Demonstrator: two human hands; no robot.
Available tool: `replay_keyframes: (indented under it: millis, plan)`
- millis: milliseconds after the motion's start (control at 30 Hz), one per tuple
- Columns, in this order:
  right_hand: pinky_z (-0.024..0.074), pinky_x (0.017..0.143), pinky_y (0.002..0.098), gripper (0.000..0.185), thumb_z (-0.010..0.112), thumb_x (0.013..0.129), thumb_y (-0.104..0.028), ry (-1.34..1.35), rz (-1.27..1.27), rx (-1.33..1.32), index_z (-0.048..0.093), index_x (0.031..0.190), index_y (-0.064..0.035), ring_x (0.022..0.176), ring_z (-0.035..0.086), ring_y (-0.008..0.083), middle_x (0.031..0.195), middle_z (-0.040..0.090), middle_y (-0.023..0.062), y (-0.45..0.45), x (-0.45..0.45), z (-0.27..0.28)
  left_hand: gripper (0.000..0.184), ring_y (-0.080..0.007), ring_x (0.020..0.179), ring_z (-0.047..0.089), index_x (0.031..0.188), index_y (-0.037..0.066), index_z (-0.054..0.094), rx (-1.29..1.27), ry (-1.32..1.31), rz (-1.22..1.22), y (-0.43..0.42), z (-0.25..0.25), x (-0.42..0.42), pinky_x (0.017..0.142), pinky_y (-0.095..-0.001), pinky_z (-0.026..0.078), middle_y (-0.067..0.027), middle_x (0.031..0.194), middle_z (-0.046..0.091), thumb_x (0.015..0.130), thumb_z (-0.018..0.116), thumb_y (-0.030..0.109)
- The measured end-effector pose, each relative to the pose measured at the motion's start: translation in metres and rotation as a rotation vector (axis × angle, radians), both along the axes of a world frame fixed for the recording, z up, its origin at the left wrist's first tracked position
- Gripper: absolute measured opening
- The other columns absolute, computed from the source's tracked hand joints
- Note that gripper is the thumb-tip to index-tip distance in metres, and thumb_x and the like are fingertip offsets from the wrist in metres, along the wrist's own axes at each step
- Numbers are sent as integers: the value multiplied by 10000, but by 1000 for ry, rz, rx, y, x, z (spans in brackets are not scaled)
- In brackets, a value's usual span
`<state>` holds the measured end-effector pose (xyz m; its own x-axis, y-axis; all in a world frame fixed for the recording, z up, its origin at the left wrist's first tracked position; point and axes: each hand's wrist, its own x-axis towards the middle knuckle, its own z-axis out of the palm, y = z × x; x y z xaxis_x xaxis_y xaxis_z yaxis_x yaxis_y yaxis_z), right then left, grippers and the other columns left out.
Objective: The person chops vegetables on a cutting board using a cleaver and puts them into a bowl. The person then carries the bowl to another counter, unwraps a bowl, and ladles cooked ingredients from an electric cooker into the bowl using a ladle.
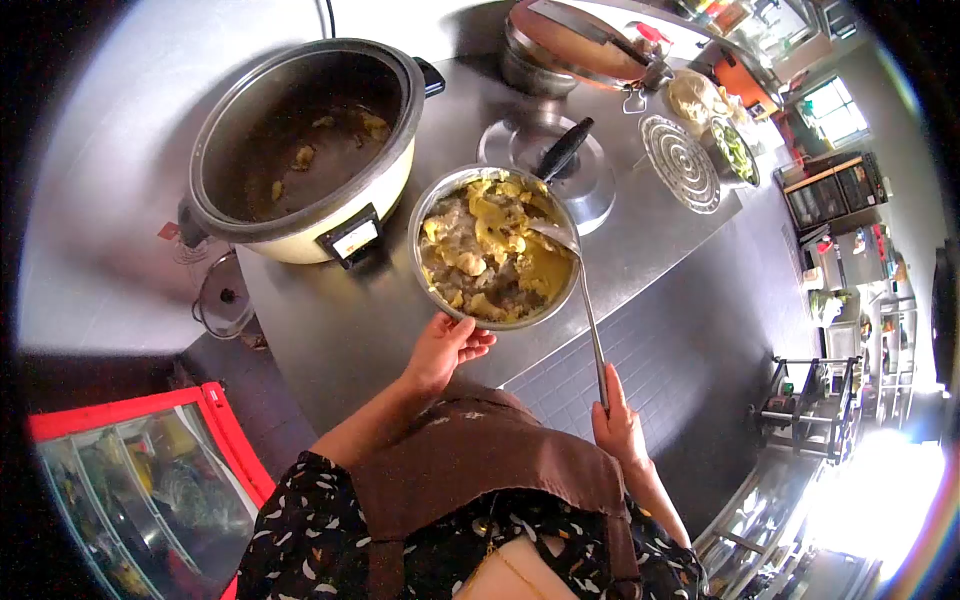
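Note:
A round metal bowl (417,232) full of yellowish meat pieces in sauce (480,240) is at the middle of the view. My left hand (440,352) grips its near rim, thumb on top and fingers underneath. In my right hand (618,425) is the long handle of a metal ladle (590,310), whose head rests in the food at the bowl's right side. To the left stands a large cream electric cooker (300,240), lidless, with a few food pieces and some liquid at its bottom.
Behind the bowl lies a metal lid (590,190) with a black knob. A knife (580,22) lies across a round board (560,50) at the back. A coiled rack (680,165) and a bowl of greens (735,150) sit right. A red-framed display case (215,400) stands at lower left.

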<state>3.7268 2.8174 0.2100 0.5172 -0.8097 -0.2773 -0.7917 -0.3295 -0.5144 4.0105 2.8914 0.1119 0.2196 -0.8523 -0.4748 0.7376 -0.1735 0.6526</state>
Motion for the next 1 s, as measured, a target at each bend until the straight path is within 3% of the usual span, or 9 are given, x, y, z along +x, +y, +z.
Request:
replay_keyframes:
  millis: [300,433,533,633,700,733,867,933,1000]
  plan:
    - [495,639,494,676,510,869,-142,179,0,116,178,1456,-113,726,634,431,748,622,236,13,-7,33,226,-266,927,633,1127,50,463,14,-37,0,-1,2,-1,835,-406,525,-117,976,592,968,485,209]
    - [496,647,484,684,504,861,-126,140,-3,169,174,1460,-116,749,636,434,802,628,250,17,-13,42,234,-276,934,631,1131,37,456,26,-35,13,-1,0,-1,843,-413,524,-130,987,587,969,482,204]
    - [499,627,445,684,514,855,-118,68,29,140,196,1460,-115,700,649,376,790,637,190,10,-17,36,242,-283,939,630,1134,27,453,20,-36,3,-1,0,-1,849,-418,525,-138,1003,584,971,478,204]
    - [464,520,356,680,530,859,-115,-184,168,-19,218,1464,-120,557,586,220,696,573,72,2,-19,26,245,-286,945,630,1132,20,460,15,-44,14,0,5,-1,857,-417,526,-142,1001,586,972,475,205]
    - [392,441,277,674,538,865,-112,-170,-190,511,232,1465,-126,490,461,95,644,461,-17,2,-11,47,247,-285,942,631,1134,19,462,19,-48,16,0,4,-1,856,-417,527,-142,995,588,972,475,204]
    - [335,407,238,678,530,868,-99,-200,-214,550,221,1471,-130,457,407,50,627,427,-36,2,-11,48,249,-284,940,632,1136,18,463,20,-53,16,-1,3,-1,856,-417,529,-142,988,589,972,475,204]
    - [395,455,279,671,530,867,-116,-183,-181,562,229,1466,-129,491,450,97,629,451,-9,1,-20,48,247,-279,930,635,1141,21,461,6,-46,12,-1,-1,-1,849,-413,533,-140,978,592,973,473,201]
    - [464,556,356,668,530,870,-148,-61,117,187,223,1463,-137,548,558,220,645,532,72,5,-28,42,231,-275,916,640,1136,38,461,-11,-58,-5,0,-3,0,841,-414,535,-132,971,596,973,474,202]
    - [474,631,382,668,528,872,-161,62,97,262,216,1463,-144,650,600,279,708,579,121,8,-23,53,220,-274,912,642,1130,45,464,-6,-43,9,0,-6,-1,839,-412,536,-128,967,598,973,474,199]
